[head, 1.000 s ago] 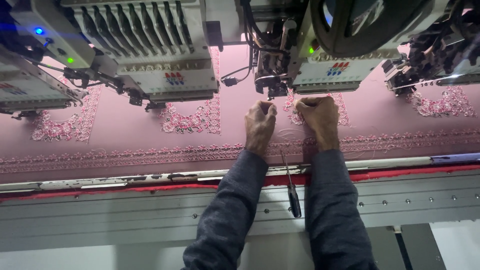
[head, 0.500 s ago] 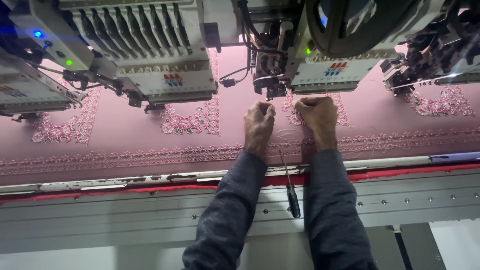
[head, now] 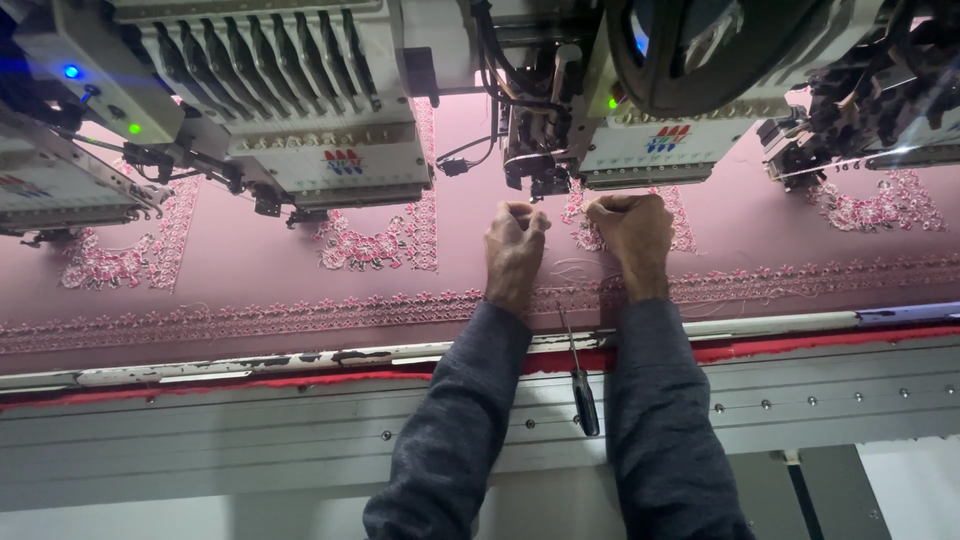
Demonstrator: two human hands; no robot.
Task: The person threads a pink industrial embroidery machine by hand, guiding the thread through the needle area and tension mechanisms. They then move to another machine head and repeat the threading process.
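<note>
**Pink fabric under the needle head: both hands work a fine thread**

Pink embroidered fabric (head: 250, 280) lies stretched flat across the machine bed, and every place below is given from the middle embroidery head (head: 535, 150). Just below that head, the left hand (head: 515, 250) and the right hand (head: 632, 235) rest on the cloth, both curled nearly into fists, fingertips pinched together; what they grip is too thin to tell, likely a thread. Doing this well seems to call for steady wrists braced on the cloth, a gentle pull, and knuckles kept clear of the needles. Below the head, between the sleeves, a slim dark-handled tool (head: 580, 385) lies across the red-edged metal rail (head: 200, 385). Left and right of the head, small red-and-blue emblems (head: 343, 162) mark the pale machine housings, with green and blue lamps further left.
</note>
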